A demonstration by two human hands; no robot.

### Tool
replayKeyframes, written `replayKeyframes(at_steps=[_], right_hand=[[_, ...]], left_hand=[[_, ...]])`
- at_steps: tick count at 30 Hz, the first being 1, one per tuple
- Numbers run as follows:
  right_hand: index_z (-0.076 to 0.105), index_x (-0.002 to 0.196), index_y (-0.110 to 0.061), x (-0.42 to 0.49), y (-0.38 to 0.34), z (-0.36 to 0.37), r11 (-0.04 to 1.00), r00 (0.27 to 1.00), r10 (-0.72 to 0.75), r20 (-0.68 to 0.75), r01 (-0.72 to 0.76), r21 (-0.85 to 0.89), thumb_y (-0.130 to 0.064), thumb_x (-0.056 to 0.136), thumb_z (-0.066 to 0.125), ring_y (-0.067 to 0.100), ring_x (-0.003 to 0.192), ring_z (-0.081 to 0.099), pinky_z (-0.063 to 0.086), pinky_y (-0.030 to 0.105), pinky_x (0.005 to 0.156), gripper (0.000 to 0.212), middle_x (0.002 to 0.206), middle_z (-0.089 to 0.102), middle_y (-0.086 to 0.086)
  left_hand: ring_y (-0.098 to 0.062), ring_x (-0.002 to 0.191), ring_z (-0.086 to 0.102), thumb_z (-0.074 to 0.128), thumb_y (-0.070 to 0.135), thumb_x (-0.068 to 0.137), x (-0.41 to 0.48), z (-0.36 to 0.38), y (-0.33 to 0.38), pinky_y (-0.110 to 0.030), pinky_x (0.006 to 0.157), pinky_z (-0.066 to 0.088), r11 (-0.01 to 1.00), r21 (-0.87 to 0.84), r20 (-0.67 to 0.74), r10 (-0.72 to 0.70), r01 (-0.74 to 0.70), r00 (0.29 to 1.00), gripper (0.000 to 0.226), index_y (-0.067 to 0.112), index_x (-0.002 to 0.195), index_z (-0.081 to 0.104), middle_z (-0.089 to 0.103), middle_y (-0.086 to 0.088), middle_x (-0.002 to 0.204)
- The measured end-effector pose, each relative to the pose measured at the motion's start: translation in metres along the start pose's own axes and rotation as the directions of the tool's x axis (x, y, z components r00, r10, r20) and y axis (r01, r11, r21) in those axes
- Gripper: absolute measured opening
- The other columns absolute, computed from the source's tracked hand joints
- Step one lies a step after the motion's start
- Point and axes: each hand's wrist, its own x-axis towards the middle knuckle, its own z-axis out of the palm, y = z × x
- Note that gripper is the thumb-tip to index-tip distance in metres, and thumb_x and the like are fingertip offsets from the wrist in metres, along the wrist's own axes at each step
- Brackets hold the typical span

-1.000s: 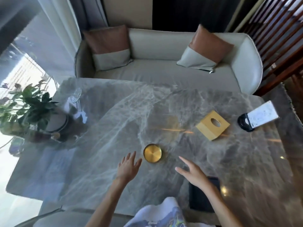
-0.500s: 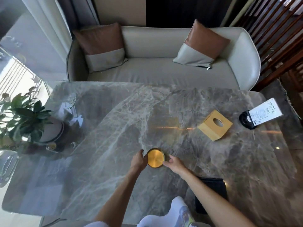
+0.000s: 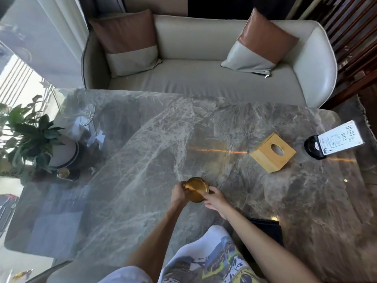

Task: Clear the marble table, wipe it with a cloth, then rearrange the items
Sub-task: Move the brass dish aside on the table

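A round gold dish (image 3: 196,188) sits tilted near the middle of the grey marble table (image 3: 142,152), with one edge raised. My left hand (image 3: 178,194) grips its left rim and my right hand (image 3: 214,199) grips its right rim. A wooden tissue box (image 3: 272,152) stands to the right. Past it, a white menu card in a black round base (image 3: 334,142) stands near the right edge. A dark folded cloth (image 3: 267,231) lies at the front right, partly hidden by my right forearm.
A potted plant in a white pot (image 3: 59,154) stands at the table's left side, with a clear glass (image 3: 86,113) behind it. A pale sofa (image 3: 204,78) with two brown-and-grey cushions runs along the far edge. Wooden slats rise at the far right.
Both hands moved in from open above the table and closed on the gold dish. The dish has gone from lying flat to tilted up off the marble.
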Motion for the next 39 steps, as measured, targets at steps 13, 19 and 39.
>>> replayKeyframes(at_steps=[13,19,39], right_hand=[[0.051,0.125,0.0,-0.084,0.017,-0.147,0.885,0.944,-0.238,-0.227,0.307,0.35,0.0,0.091,0.062,0.032,0.11,0.06,0.062,0.025,0.067,0.035,0.113,0.06,0.014],[0.054,0.127,-0.01,-0.106,0.058,-0.239,0.844,0.947,-0.221,-0.232,0.305,0.441,-0.002,0.091,0.062,0.025,0.1,0.067,0.062,0.029,0.075,0.038,0.113,0.065,0.018],[0.071,0.101,-0.022,-0.05,0.102,-0.486,0.949,0.939,-0.065,-0.337,0.162,0.269,0.001,0.092,0.05,0.026,0.107,0.067,0.054,0.04,0.095,0.032,0.101,0.072,0.014]], left_hand=[[-0.032,0.083,0.064,0.049,0.009,0.07,-0.061,0.097,0.068,-0.061,0.074,0.057,0.921,-0.315,0.117,0.276,-0.228,0.954,0.035,0.02,0.1,0.064,0.063,-0.002,0.08],[-0.039,0.087,0.067,0.053,0.01,0.06,-0.101,0.18,0.097,-0.06,0.071,0.058,0.931,-0.282,0.225,0.301,-0.234,0.927,0.038,0.031,0.089,0.064,0.064,-0.007,0.087],[-0.027,0.101,0.067,0.049,0.0,0.073,-0.137,0.446,0.21,-0.033,0.082,0.056,0.98,0.017,0.303,0.183,-0.197,0.935,0.055,0.01,0.125,0.06,0.068,-0.014,0.113]])
